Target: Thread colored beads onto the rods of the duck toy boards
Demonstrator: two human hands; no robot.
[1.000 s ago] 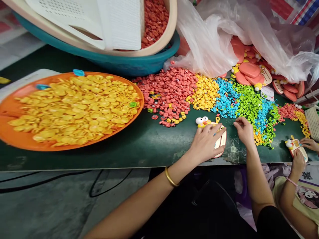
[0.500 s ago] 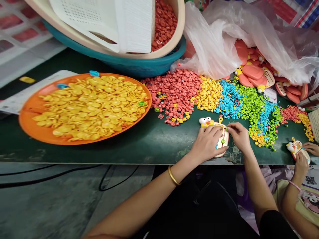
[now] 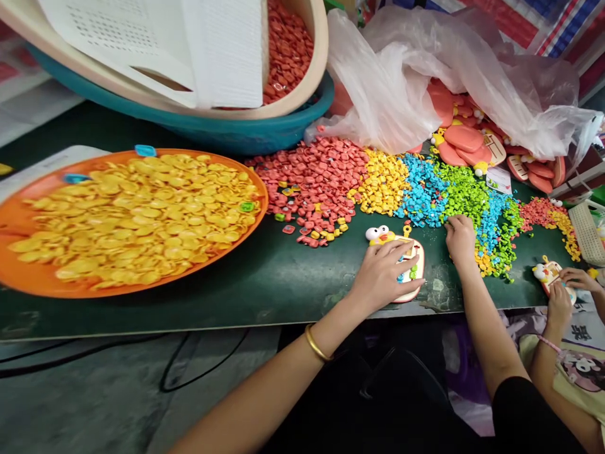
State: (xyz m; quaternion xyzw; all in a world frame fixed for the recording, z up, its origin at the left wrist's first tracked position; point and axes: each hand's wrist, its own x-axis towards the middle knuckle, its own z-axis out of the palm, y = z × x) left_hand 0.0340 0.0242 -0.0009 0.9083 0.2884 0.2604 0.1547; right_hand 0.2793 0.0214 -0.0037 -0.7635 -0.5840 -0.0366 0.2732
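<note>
A cream toy shell [image 3: 416, 272] with a red rim, bulging eyes, an orange beak and a yellow loop lies on the green table near its front edge. My left hand [image 3: 382, 272] is laid over it, thumb along the near side and fingers across the top, holding it in place. Green and blue pieces show in its slots, partly covered by my fingers. My right hand [image 3: 460, 241] is at the near edge of the green pieces [image 3: 466, 192], its fingers curled together and pointing down. Whatever is between those fingertips is hidden.
Red pieces [image 3: 331, 173], yellow pieces [image 3: 382, 183] and blue pieces [image 3: 424, 189] lie heaped behind the toy. An orange tray [image 3: 19, 221] of yellow discs stands left, near stacked basins [image 3: 246, 135]. Plastic-covered toy shells [image 3: 466, 139] lie behind. Another person's hands [image 3: 562, 302] work on a similar toy.
My right hand has left the toy and moved right and away from me to the green pieces. My left hand stays on the toy. The camera view has shifted slightly.
</note>
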